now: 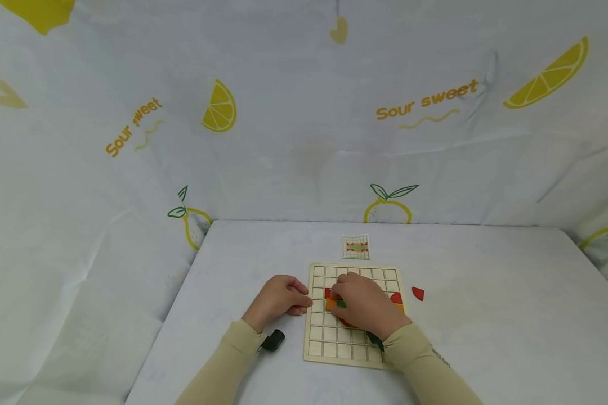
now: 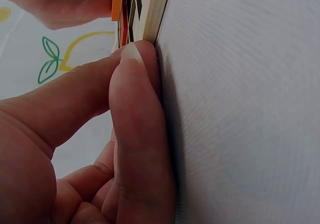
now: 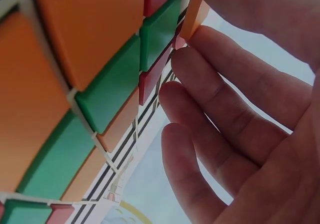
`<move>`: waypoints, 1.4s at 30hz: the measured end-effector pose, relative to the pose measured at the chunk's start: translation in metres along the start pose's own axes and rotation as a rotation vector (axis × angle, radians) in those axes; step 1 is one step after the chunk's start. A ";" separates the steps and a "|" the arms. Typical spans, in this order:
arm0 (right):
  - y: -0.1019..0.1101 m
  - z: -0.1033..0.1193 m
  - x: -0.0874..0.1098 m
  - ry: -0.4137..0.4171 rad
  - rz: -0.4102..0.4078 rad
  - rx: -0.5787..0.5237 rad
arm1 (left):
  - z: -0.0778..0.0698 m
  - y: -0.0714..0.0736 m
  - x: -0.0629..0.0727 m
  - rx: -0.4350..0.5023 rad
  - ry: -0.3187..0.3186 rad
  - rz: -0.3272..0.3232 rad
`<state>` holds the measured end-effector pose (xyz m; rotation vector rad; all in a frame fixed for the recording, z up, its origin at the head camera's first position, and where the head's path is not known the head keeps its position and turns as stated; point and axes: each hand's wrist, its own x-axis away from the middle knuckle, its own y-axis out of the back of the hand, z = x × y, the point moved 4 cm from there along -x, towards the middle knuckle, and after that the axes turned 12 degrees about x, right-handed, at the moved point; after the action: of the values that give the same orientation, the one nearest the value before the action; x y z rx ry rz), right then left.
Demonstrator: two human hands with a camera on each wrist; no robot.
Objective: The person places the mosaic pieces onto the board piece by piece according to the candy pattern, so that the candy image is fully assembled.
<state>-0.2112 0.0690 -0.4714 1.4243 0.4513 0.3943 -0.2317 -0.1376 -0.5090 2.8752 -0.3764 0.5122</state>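
Note:
A pale wooden grid board (image 1: 316, 349) lies on the table with red, orange and green tiles across its middle rows. My right hand (image 1: 367, 301) reaches over it and pinches an orange tile (image 3: 194, 16) between thumb and index finger, its other fingers loosely bent. The tile stands tilted at the board's surface beside a green tile (image 3: 161, 31). My left hand (image 1: 282, 298) rests on the table at the board's left side. In the left wrist view, its thumb and a finger come together right at the board's edge (image 2: 152, 13). My right hand covers several tiles in the head view.
Behind the board lies a small printed card (image 1: 356, 254) with a coloured pattern on a grid. A loose red rounded piece (image 1: 418, 293) lies to the right of the board. A black wrist device (image 1: 273, 340) sits under the left sleeve. A lemon-print curtain (image 1: 304, 140) hangs behind the table.

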 end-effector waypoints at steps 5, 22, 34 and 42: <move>-0.001 0.001 -0.001 -0.007 0.014 0.010 | 0.000 0.001 0.000 0.001 0.000 0.000; -0.002 0.006 0.001 -0.013 0.001 0.048 | -0.001 -0.001 0.001 -0.016 0.010 -0.004; 0.009 -0.020 0.009 -0.125 -0.007 -0.035 | -0.002 -0.002 0.002 -0.027 0.028 -0.019; 0.018 -0.078 0.042 -0.262 0.023 -0.005 | 0.000 -0.003 0.003 -0.038 0.024 -0.029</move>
<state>-0.2160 0.1589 -0.4633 1.4533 0.2211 0.2231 -0.2285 -0.1358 -0.5088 2.8313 -0.3358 0.5282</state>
